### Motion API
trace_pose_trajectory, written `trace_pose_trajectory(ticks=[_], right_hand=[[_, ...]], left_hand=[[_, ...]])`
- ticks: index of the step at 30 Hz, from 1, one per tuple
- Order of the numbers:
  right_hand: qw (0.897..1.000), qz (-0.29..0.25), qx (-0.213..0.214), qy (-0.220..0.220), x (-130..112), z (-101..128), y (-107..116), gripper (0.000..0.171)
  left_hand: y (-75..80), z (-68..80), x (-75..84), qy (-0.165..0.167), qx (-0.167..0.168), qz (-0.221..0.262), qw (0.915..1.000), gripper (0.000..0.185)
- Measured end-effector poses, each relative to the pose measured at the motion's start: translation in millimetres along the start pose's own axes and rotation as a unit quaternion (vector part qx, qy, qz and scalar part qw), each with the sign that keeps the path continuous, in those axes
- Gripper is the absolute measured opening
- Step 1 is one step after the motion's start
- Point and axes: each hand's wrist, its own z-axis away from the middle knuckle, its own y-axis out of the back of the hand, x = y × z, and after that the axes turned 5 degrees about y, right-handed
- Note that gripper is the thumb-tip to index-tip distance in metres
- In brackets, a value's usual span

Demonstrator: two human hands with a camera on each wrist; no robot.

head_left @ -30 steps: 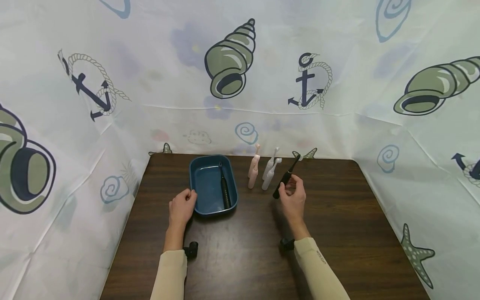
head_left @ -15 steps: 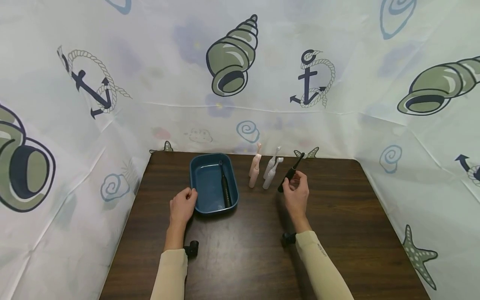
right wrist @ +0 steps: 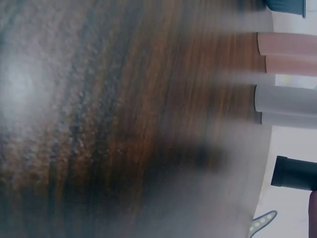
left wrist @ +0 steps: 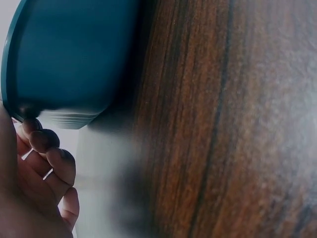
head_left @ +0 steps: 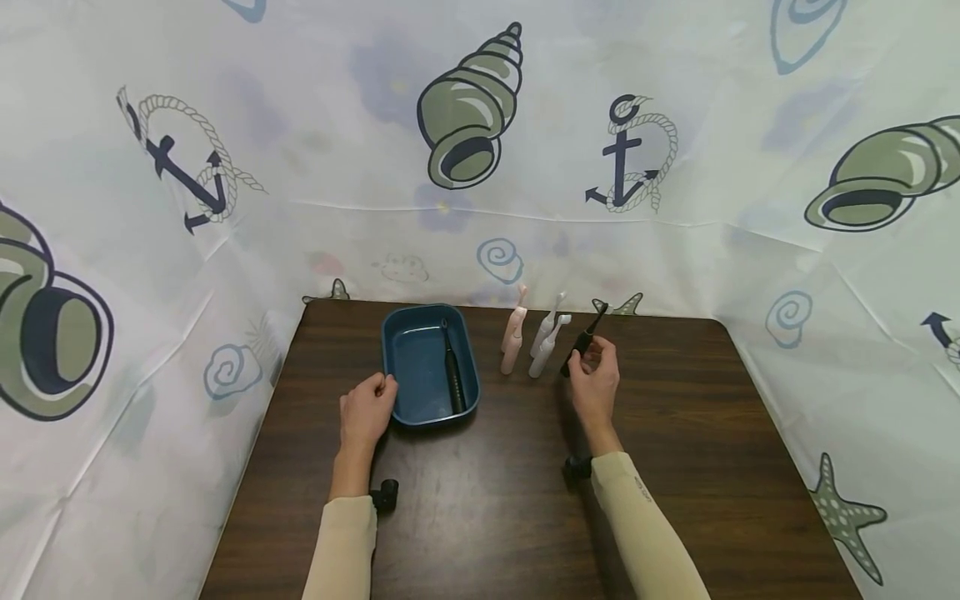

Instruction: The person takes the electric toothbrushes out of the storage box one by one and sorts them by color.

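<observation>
My left hand [head_left: 367, 410] pinches the left rim of a dark blue rectangular basin [head_left: 420, 412]; the left wrist view shows its fingers [left wrist: 60, 163] curled under the edge. Inside the basin, along its right side, lies a black electric toothbrush [head_left: 453, 375]. A second black electric toothbrush [head_left: 579, 346] is held tilted by my right hand [head_left: 596, 383], brush head up and away. Its handle end [right wrist: 296, 172] shows apart from the tabletop in the right wrist view. To its left stand two white electric toothbrushes [head_left: 543, 354] and two pink ones [head_left: 512, 352], upright in pairs.
The dark wooden table [head_left: 480, 517] carries everything and ends at a back edge close behind the toothbrushes. A white cloth [head_left: 337, 150] printed with shells and anchors hangs behind and on both sides. Each wrist wears a small black camera [head_left: 386, 496].
My right hand has moved a little to the right and away with its black toothbrush. The left hand stays at the basin rim. The head view has shifted slightly.
</observation>
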Motion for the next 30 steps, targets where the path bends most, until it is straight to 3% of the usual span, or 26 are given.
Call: trace_pose_trajectory(ticks=[22, 30], right_hand=[[0.999, -0.031, -0.019, -0.040, 20, -17, -15, 0.041], [0.999, -0.015, -0.019, -0.046, 22, -19, -19, 0.040]], left_hand=[[-0.7, -1.0, 0.3, -0.003, 0.005, 0.005, 1.0000, 0.045], [-1.4, -0.2, 0.1, -0.007, 0.006, 0.019, 0.9998, 0.047]])
